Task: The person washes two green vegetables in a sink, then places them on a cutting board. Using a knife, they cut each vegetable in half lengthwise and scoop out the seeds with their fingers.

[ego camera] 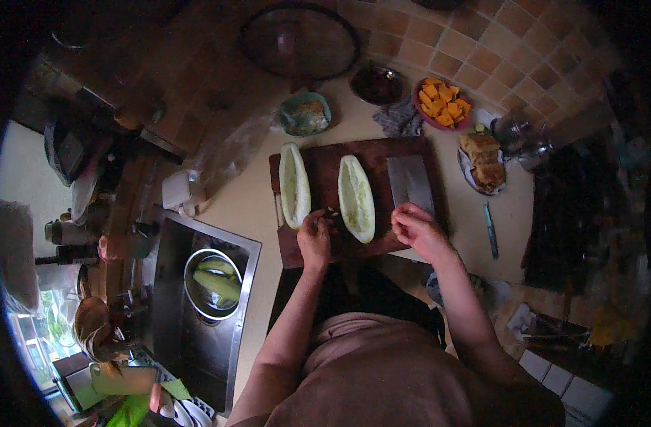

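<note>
Two hollowed, pale green gourd halves lie cut side up on a dark wooden cutting board (325,155). My left hand (315,240) is at the near end of the left gourd half (295,187), fingers bent; whether it grips anything is hidden. Small pale bits (332,211) show beside its fingertips. The right gourd half (356,200) lies between my hands. At the board's right side rests a cleaver (410,179), its broad blade pointing away from me. My right hand (419,229) is over the cleaver's near end, fingers curled; the handle is not visible.
Left, a metal bowl (188,283) holding green gourds stands in the sink (197,341). Behind the board are a green dish (285,125), a dark bowl (363,99), a cloth (397,117) and orange chunks (444,101) in a bowl. A peeler-like green tool (490,229) lies right, below bread-like slices (485,160).
</note>
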### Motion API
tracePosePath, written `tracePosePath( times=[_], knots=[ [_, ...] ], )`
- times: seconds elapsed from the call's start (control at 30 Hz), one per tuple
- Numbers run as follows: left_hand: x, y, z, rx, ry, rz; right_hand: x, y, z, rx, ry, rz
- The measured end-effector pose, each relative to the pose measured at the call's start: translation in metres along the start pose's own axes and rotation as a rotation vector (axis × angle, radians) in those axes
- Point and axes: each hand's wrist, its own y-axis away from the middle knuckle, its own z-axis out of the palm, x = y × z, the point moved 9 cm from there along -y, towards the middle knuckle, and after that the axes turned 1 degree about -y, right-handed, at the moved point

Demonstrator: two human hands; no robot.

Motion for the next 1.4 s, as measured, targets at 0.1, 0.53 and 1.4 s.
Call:
tracePosePath(
  times=[0.1, 0.53, 1.4],
  knots=[
    [0.002, -0.016, 0.01, 0.033, -0.261, 0.266, 0.005, 0.024, -0.02, 0.119, -0.004, 0.002],
    [0.049, -0.008, 0.035, -0.093, -0.831, 0.602, 0.068, 0.053, -0.017, 0.099, -0.066, 0.037],
    [0.036, -0.036, 0.059, -0.391, -0.942, 0.421, 0.036, -0.09, 0.044, 0.113, 0.969, -0.315]
  ],
)
